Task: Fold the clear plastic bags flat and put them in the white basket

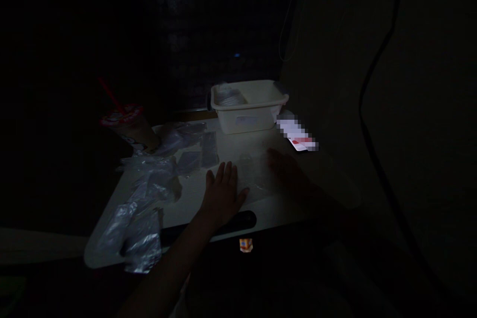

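My left hand [222, 194] lies palm down with its fingers stretched out, at the left edge of a thin clear plastic sheet or bag [255, 176]. That film is spread flat on the white table [194, 191] and is faint in the dim light. On the film's other side is my right hand [285, 165], dark and smeared by motion, so its fingers cannot be made out. Crumpled clear plastic bags [158, 181] are strewn left of my left hand. More flat plastic packets [190, 160] lie just beyond them.
A white plastic basket [248, 121] at the back holds stacked clear packets. Beside it lies a lit phone [298, 134]. A drink cup [134, 129] with a red straw stands back left. Along the front edge is a long dark object [244, 219]. A cable [367, 134] hangs at right.
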